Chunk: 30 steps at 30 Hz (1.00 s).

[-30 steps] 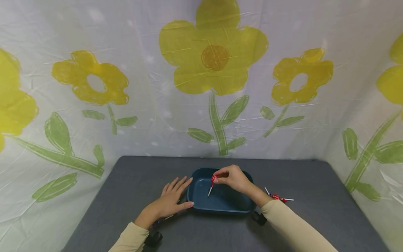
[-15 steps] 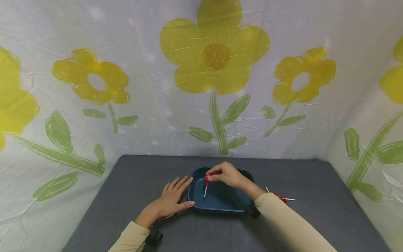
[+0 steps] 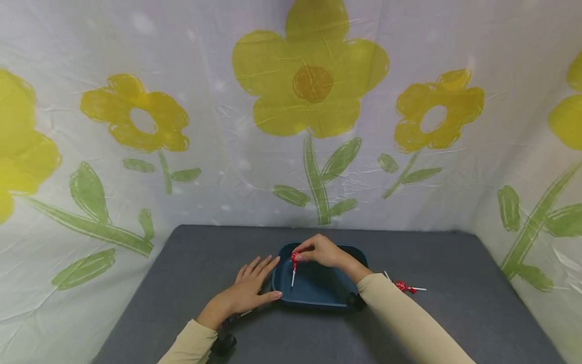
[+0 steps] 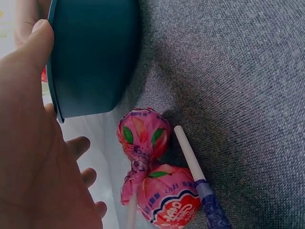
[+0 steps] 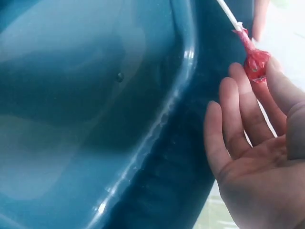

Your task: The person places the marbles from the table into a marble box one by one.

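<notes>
My right hand (image 3: 324, 252) pinches a red-wrapped lollipop (image 5: 257, 63) by its candy head between thumb and forefinger, with the white stick pointing down. It hangs over the left part of a blue rectangular basin (image 3: 313, 305). The other right fingers are loosely spread in the right wrist view. My left hand (image 3: 247, 290) lies with spread fingers at the basin's left rim, its thumb tip on the edge. Below the left palm, the left wrist view shows two pink-wrapped lollipops (image 4: 174, 200) and a white stick with a purple wrapper (image 4: 212, 205) on the grey cloth.
To the basin's right lie a red-wrapped lollipop (image 3: 401, 285) and another white stick (image 3: 386, 274), partly hidden by the right sleeve. The grey table (image 3: 218, 242) meets a white curtain (image 3: 218, 192) printed with yellow flowers at its back.
My right hand has carried the red lollipop leftward over the basin, toward its left side. The left hand stays at the rim.
</notes>
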Each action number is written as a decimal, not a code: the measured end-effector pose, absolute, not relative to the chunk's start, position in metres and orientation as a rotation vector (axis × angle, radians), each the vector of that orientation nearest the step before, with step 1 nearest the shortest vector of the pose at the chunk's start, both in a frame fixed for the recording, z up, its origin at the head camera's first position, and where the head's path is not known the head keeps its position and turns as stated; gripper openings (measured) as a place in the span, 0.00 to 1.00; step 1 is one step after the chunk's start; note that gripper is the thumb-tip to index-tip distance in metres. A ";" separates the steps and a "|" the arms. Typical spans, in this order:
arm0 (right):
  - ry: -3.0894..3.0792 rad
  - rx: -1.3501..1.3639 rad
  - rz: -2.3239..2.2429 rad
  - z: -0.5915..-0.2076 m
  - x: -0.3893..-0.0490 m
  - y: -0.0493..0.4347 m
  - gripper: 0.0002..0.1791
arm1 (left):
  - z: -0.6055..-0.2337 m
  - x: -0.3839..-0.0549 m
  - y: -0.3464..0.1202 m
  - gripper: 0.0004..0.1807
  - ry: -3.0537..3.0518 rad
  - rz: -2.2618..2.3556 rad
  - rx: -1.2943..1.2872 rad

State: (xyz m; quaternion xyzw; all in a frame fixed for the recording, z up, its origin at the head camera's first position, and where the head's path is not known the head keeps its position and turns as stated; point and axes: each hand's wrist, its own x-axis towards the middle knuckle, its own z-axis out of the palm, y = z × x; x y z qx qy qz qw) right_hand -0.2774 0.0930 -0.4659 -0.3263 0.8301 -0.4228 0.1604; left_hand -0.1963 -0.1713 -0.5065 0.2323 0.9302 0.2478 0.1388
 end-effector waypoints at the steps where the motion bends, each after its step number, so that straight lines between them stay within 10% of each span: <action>1: 2.370 -0.929 -1.199 -0.467 -0.279 0.092 0.16 | -0.507 -0.196 -0.171 0.47 2.689 0.710 0.667; 30: 2.363 -0.866 -0.959 -0.490 -0.293 0.068 0.08 | -0.509 -0.195 -0.173 0.45 2.694 0.732 0.667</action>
